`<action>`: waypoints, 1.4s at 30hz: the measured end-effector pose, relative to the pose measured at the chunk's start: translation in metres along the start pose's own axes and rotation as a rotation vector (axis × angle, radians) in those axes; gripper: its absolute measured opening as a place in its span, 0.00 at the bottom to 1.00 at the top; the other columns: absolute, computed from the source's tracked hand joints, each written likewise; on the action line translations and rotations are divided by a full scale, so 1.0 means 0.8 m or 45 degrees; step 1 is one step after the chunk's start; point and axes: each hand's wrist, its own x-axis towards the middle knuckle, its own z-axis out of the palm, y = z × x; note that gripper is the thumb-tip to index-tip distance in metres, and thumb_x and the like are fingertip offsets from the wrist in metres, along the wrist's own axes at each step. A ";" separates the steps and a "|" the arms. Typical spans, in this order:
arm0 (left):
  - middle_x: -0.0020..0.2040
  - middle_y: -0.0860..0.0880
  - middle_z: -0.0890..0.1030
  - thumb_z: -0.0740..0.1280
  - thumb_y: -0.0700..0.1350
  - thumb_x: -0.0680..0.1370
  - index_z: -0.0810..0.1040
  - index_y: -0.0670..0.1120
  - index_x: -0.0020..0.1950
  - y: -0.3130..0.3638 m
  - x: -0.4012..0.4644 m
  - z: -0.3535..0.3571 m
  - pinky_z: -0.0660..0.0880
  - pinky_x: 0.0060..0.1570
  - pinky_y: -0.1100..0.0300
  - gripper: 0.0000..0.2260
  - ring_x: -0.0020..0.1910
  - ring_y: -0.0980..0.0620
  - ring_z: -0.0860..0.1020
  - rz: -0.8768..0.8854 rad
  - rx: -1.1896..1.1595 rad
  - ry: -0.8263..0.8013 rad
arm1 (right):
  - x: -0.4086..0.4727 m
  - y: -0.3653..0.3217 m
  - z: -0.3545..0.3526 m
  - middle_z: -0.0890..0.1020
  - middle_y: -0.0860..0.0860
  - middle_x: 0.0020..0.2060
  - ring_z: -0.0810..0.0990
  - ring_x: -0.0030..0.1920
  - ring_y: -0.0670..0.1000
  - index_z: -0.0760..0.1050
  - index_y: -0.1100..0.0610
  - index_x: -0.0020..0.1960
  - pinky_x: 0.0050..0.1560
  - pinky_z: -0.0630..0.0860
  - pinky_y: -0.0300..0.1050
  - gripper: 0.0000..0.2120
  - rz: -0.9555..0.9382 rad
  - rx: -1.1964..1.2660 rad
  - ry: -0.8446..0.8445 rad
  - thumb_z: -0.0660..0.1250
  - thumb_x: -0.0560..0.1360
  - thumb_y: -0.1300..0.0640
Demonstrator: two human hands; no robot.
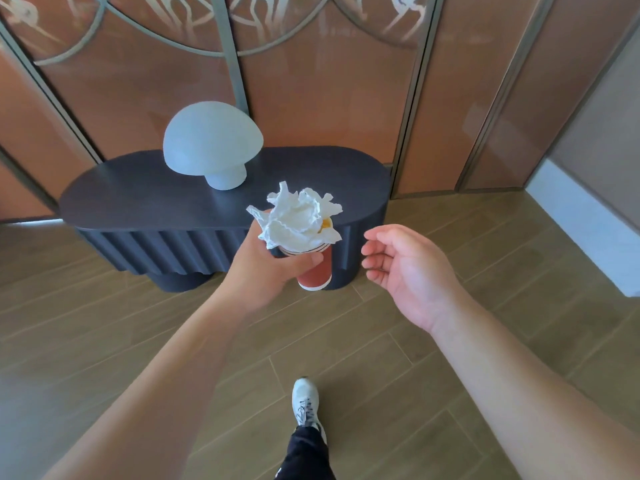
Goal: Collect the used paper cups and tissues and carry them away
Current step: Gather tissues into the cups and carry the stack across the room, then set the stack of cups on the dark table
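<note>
My left hand [266, 268] grips a red paper cup [316, 273] in the air, in front of the dark table's front edge. Crumpled white tissues [299, 218] are stuffed into the cup's mouth and stick out above its rim. My right hand [405, 268] hovers just to the right of the cup, palm turned toward it, fingers loosely curled and holding nothing. A small gap separates it from the cup.
A low dark oval table [138, 199] with a fluted base stands against a copper-coloured screen [322, 98]. A white mushroom-shaped lamp [213, 142] sits on it. The floor is wood planks [104, 306]; my shoe [305, 401] is below. A white baseboard [585, 226] runs along the right.
</note>
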 end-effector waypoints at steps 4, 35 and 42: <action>0.53 0.58 0.85 0.79 0.41 0.72 0.75 0.54 0.66 -0.024 0.105 -0.023 0.78 0.47 0.64 0.25 0.49 0.59 0.83 0.040 -0.021 -0.027 | 0.096 -0.013 0.015 0.82 0.52 0.36 0.81 0.35 0.49 0.82 0.55 0.46 0.35 0.77 0.41 0.08 0.011 -0.064 0.080 0.65 0.72 0.55; 0.46 0.57 0.83 0.77 0.35 0.68 0.79 0.60 0.53 -0.125 0.632 -0.039 0.78 0.43 0.67 0.23 0.44 0.59 0.82 0.072 0.084 -0.146 | 0.652 -0.066 0.039 0.82 0.52 0.35 0.80 0.34 0.50 0.83 0.54 0.42 0.36 0.77 0.42 0.07 0.205 -0.038 0.078 0.66 0.70 0.55; 0.56 0.56 0.83 0.82 0.44 0.67 0.75 0.54 0.66 -0.172 0.746 -0.018 0.78 0.51 0.66 0.30 0.58 0.54 0.82 -0.097 0.068 0.033 | 0.790 -0.071 0.009 0.83 0.52 0.36 0.82 0.36 0.49 0.83 0.54 0.43 0.38 0.77 0.42 0.08 0.256 -0.090 0.045 0.66 0.71 0.55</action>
